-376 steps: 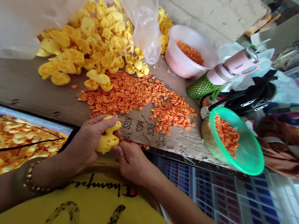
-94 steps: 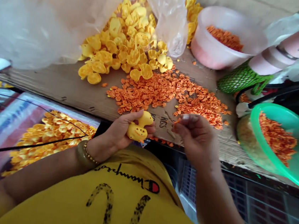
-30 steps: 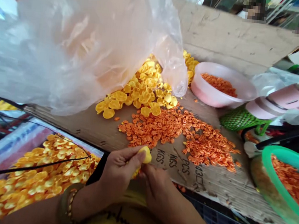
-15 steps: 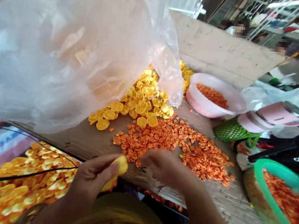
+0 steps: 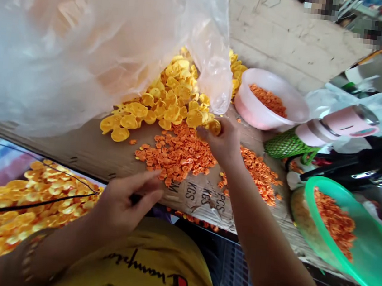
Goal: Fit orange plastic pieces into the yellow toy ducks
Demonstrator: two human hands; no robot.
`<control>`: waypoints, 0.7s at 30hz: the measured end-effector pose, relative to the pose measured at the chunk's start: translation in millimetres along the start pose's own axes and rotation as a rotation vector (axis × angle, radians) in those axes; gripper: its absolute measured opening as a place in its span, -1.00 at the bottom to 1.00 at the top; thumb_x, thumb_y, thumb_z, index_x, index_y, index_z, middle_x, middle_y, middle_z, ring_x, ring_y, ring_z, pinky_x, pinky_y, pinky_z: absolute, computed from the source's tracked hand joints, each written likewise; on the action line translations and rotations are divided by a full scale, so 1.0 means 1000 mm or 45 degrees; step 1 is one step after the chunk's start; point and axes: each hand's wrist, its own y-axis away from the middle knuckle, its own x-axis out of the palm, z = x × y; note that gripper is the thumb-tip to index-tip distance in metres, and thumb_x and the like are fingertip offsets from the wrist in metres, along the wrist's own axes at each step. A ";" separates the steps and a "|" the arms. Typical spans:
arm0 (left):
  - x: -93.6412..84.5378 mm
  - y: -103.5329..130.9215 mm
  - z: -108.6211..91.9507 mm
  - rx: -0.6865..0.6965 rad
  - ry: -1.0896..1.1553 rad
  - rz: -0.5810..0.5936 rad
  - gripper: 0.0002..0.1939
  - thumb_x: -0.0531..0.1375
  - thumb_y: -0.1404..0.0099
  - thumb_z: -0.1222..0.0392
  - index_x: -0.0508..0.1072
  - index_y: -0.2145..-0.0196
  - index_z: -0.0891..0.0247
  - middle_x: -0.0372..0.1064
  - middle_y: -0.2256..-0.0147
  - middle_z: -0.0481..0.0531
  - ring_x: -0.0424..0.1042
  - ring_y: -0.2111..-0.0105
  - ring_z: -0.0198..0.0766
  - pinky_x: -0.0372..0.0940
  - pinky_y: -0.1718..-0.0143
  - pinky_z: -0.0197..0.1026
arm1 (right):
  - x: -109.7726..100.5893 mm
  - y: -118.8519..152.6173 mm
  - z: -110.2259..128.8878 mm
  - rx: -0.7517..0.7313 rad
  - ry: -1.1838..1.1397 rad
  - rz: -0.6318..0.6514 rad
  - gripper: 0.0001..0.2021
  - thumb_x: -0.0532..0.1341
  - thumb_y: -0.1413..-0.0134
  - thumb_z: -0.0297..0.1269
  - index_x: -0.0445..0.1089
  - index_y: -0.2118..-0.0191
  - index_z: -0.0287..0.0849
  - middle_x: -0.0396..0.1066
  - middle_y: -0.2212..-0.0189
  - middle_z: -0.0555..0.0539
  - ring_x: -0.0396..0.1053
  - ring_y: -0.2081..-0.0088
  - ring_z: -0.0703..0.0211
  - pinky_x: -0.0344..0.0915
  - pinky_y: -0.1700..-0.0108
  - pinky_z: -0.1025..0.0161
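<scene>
Presently a yellow shell [image 5: 213,126] is pinched between the thumb and fingers of the right hand [image 5: 227,142], and it is held at the near right corner of the shell heap [image 5: 172,107], over the upper edge of the orange pieces [image 5: 184,158]. The fingers of the left hand [image 5: 120,199] are parted from the thumb and nothing is seen gripped there; that hand is held over the front edge of the tabletop [image 5: 84,147], its forefinger pointed toward the orange pieces, though whether they are touched cannot be told. A bracelet is worn on the left wrist. Beyond the right forearm a second orange patch [image 5: 261,175] is spread. The shell heap is overhung by a translucent plastic bag [image 5: 103,38]. Farther back on the right are set a pale pink bowl [image 5: 257,116] and a tilted green bowl [image 5: 372,253], both partly filled with orange bits. Between them a pink tumbler [image 5: 346,120] is seated aslant in a green net sleeve [image 5: 281,145], beside a black bag [image 5: 363,156]. At lower left, below the tabletop, a mass of yellow pieces [image 5: 34,206] is crossed by a black cord [image 5: 45,199]
</scene>
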 end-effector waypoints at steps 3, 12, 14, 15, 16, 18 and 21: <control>0.034 -0.031 -0.023 -0.160 0.713 -0.074 -0.67 0.25 -0.17 -0.01 0.40 0.17 0.22 0.44 0.29 0.02 0.44 0.30 -0.26 0.36 0.28 -0.24 | -0.017 0.063 0.025 -0.302 -0.066 -0.164 -0.85 0.27 -0.01 -0.28 0.40 0.26 -0.19 0.43 0.34 -0.10 0.36 0.27 0.11 0.33 0.23 0.19; 0.038 -0.032 0.000 -0.693 1.063 -0.118 -0.80 0.25 -0.13 0.27 0.29 0.30 0.27 0.47 0.36 0.11 0.51 0.41 -0.14 0.40 0.43 -0.19 | -0.012 0.111 -0.031 -0.092 0.025 0.046 -0.91 0.21 -0.09 -0.32 0.46 0.34 -0.18 0.45 0.38 -0.13 0.39 0.33 0.10 0.33 0.25 0.17; 0.036 -0.027 0.000 -0.689 1.063 -0.065 -0.81 0.24 -0.13 0.32 0.30 0.30 0.27 0.47 0.34 0.11 0.52 0.40 -0.14 0.41 0.41 -0.16 | -0.003 0.102 -0.041 -0.044 0.287 0.120 -0.89 0.25 -0.04 -0.31 0.48 0.33 -0.22 0.43 0.37 -0.19 0.37 0.27 0.00 0.31 0.18 0.10; 0.036 -0.025 -0.001 -0.676 1.069 -0.045 -0.82 0.24 -0.13 0.35 0.31 0.30 0.27 0.47 0.34 0.10 0.52 0.40 -0.15 0.42 0.41 -0.16 | 0.002 0.100 -0.043 -0.037 0.385 0.154 -0.88 0.25 -0.04 -0.30 0.49 0.32 -0.23 0.43 0.36 -0.21 0.36 0.24 -0.03 0.29 0.15 0.07; 0.036 -0.024 -0.002 -0.663 1.077 -0.025 -0.83 0.22 -0.14 0.37 0.33 0.30 0.28 0.47 0.35 0.09 0.52 0.40 -0.15 0.42 0.40 -0.17 | 0.005 0.098 -0.042 -0.035 0.450 0.179 -0.88 0.25 -0.05 -0.30 0.48 0.31 -0.24 0.43 0.34 -0.22 0.35 0.22 -0.05 0.27 0.13 0.05; 0.037 -0.022 -0.004 -0.679 1.112 0.036 -0.87 0.19 -0.17 0.40 0.36 0.29 0.29 0.46 0.36 0.09 0.52 0.38 -0.16 0.43 0.39 -0.16 | 0.008 0.099 -0.039 -0.040 0.470 0.205 -0.90 0.23 -0.05 -0.32 0.45 0.33 -0.22 0.43 0.34 -0.21 0.34 0.20 -0.05 0.24 0.11 0.05; 0.040 -0.022 -0.004 -0.758 1.190 0.080 -0.91 0.15 -0.22 0.38 0.41 0.28 0.32 0.46 0.39 0.10 0.52 0.38 -0.18 0.45 0.34 -0.13 | 0.001 0.104 -0.036 -0.065 0.310 0.195 -0.97 0.19 0.00 -0.43 0.37 0.41 -0.19 0.42 0.39 -0.14 0.35 0.26 0.02 0.24 0.14 0.09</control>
